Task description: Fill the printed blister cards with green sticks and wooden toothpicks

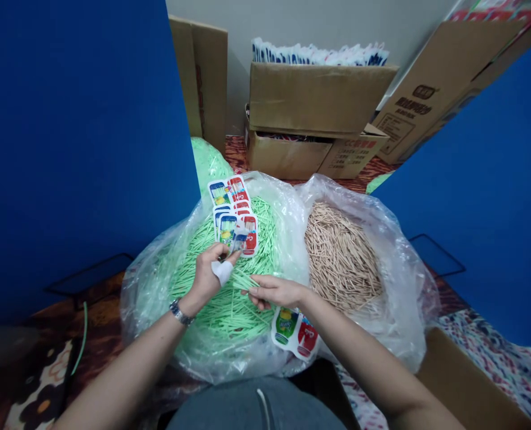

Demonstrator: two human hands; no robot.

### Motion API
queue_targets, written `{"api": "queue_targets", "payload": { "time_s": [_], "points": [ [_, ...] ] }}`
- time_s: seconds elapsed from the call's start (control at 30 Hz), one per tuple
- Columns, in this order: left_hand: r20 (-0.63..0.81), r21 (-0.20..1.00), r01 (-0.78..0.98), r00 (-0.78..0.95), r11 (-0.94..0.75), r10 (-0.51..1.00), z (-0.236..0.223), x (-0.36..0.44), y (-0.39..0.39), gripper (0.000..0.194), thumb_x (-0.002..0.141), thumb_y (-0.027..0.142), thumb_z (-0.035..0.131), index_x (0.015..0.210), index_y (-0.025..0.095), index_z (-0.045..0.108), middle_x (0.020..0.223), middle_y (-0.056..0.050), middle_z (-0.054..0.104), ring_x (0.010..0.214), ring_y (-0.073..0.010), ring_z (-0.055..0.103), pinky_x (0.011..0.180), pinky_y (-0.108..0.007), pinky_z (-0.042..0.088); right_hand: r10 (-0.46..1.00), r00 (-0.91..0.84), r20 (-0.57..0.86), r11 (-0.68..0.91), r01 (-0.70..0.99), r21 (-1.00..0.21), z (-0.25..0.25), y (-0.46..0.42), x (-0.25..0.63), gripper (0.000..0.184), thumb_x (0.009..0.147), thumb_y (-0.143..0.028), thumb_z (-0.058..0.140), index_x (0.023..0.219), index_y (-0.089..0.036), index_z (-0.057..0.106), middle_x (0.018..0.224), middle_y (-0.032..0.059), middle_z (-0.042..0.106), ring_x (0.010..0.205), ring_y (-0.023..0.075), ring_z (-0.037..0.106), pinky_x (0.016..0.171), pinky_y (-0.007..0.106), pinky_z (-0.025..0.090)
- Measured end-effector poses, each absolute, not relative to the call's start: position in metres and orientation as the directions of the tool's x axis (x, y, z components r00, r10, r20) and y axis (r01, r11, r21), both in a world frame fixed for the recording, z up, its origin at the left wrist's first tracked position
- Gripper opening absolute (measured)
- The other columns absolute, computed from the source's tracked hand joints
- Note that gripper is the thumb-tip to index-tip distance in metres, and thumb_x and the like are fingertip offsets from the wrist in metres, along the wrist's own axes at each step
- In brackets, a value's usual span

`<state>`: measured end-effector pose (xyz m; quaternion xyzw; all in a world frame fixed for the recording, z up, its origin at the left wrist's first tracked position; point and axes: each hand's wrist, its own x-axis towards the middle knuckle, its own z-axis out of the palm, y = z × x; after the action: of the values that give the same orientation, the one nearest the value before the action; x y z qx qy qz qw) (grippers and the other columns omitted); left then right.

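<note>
My left hand, with a white patch near its thumb and a watch at the wrist, pinches a printed packet with a bluish see-through part. My right hand grips a small bundle of thin green sticks just below it. Both hands are over a clear plastic bag full of loose green sticks. Beyond my left hand, several overlapping printed double packets, blue-green and red, lie on those sticks. Another green-and-red packet rests at the bag's near edge, under my right forearm.
To the right, a second plastic bag holds brown sticks. At the back, a cardboard box of upright white-and-blue packets sits on another box. Blue panels stand on both sides. An open carton is at the lower right.
</note>
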<state>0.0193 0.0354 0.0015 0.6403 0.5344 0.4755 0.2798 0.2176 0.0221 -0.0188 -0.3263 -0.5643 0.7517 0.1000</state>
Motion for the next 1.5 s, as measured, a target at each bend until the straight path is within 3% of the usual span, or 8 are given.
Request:
{"api": "queue_targets", "payload": {
  "time_s": [0.17, 0.43, 0.63, 0.9, 1.03, 1.17, 1.33, 1.5],
  "points": [
    [0.402, 0.772, 0.49, 0.115, -0.404, 0.908, -0.005, 0.028, 0.026, 0.025, 0.085, 0.026, 0.057, 0.063, 0.018, 0.047, 0.063, 0.003, 0.043, 0.059, -0.011, 0.042, 0.057, -0.023, 0.032, 0.477, -0.809, -0.343, -0.291, 0.222, -0.931, -0.013, 0.025, 0.208, 0.046, 0.08, -0.061, 0.055, 0.086, -0.016, 0.05, 0.071, -0.004, 0.05, 0.059, 0.0062, 0.051, 0.051, 0.019, 0.039],
    [0.294, 0.863, 0.43, -0.005, -0.263, 0.956, -0.004, 0.021, 0.027, 0.023, 0.081, 0.032, 0.063, 0.066, 0.017, 0.054, 0.064, 0.003, 0.046, 0.058, -0.0103, 0.041, 0.053, -0.022, 0.033, 0.548, -0.743, -0.385, -0.315, 0.243, -0.917, -0.012, 0.019, 0.21, 0.047, 0.081, -0.062, 0.053, 0.092, -0.016, 0.049, 0.072, -0.0044, 0.049, 0.057, 0.0059, 0.05, 0.048, 0.018, 0.038],
    [0.243, 0.908, 0.349, 0.017, -0.233, 0.97, 0.001, 0.027, 0.02, 0.025, 0.081, 0.035, 0.061, 0.064, 0.017, 0.054, 0.063, 0.003, 0.047, 0.057, -0.0107, 0.042, 0.054, -0.022, 0.035, 0.554, -0.769, -0.319, -0.177, 0.265, -0.948, -0.012, 0.016, 0.203, 0.047, 0.083, -0.063, 0.049, 0.094, -0.017, 0.051, 0.065, -0.0049, 0.05, 0.055, 0.0077, 0.049, 0.05, 0.021, 0.04],
    [0.23, 0.924, 0.323, -0.046, -0.203, 0.972, -0.007, 0.01, 0.017, 0.032, 0.077, 0.034, 0.066, 0.058, 0.017, 0.047, 0.058, 0.005, 0.04, 0.053, -0.0089, 0.036, 0.05, -0.021, 0.03, 0.739, -0.564, -0.37, -0.381, 0.104, -0.919, -0.017, 0.014, 0.225, 0.043, 0.082, -0.062, 0.053, 0.087, -0.02, 0.045, 0.068, -0.0056, 0.051, 0.052, 0.0078, 0.051, 0.048, 0.022, 0.041],
    [0.208, 0.926, 0.324, -0.011, -0.193, 0.978, -0.014, 0.011, 0.011, 0.032, 0.075, 0.033, 0.068, 0.059, 0.017, 0.045, 0.058, 0.005, 0.041, 0.053, -0.0088, 0.036, 0.051, -0.021, 0.03, 0.858, -0.46, -0.228, -0.31, -0.111, -0.944, -0.004, 0.018, 0.224, 0.037, 0.086, -0.054, 0.052, 0.1, -0.021, 0.045, 0.064, -0.008, 0.041, 0.048, 0.0053, 0.041, 0.044, 0.018, 0.032],
    [0.215, 0.917, 0.336, 0.045, -0.218, 0.976, -0.016, 0.017, 0.003, 0.03, 0.077, 0.032, 0.066, 0.061, 0.017, 0.046, 0.06, 0.004, 0.045, 0.054, -0.0095, 0.039, 0.051, -0.022, 0.031, 0.94, -0.336, -0.056, -0.144, -0.243, -0.959, 0.026, 0.022, 0.216, 0.032, 0.087, -0.05, 0.055, 0.095, -0.02, 0.048, 0.068, -0.0049, 0.043, 0.056, 0.0078, 0.046, 0.052, 0.022, 0.039],
    [0.379, 0.83, 0.395, 0.115, -0.393, 0.918, -0.014, 0.026, -0.005, 0.029, 0.081, 0.028, 0.065, 0.063, 0.019, 0.044, 0.062, 0.004, 0.044, 0.056, -0.0107, 0.041, 0.054, -0.023, 0.033, 0.972, -0.025, 0.232, 0.22, -0.237, -0.946, 0.064, 0.022, 0.193, 0.027, 0.092, -0.051, 0.042, 0.096, -0.024, 0.044, 0.067, -0.0029, 0.048, 0.07, 0.015, 0.055, 0.072, 0.033, 0.048],
    [0.525, 0.724, 0.416, 0.187, -0.551, 0.831, -0.016, 0.029, -0.009, 0.018, 0.083, 0.019, 0.063, 0.072, 0.019, 0.048, 0.068, 0.001, 0.051, 0.062, -0.0129, 0.048, 0.059, -0.025, 0.038, 0.905, 0.051, 0.422, 0.424, -0.192, -0.885, 0.074, 0.018, 0.171, 0.02, 0.096, -0.043, 0.036, 0.09, -0.025, 0.042, 0.067, -0.0035, 0.046, 0.074, 0.0146, 0.055, 0.082, 0.036, 0.046]
  ]
}}
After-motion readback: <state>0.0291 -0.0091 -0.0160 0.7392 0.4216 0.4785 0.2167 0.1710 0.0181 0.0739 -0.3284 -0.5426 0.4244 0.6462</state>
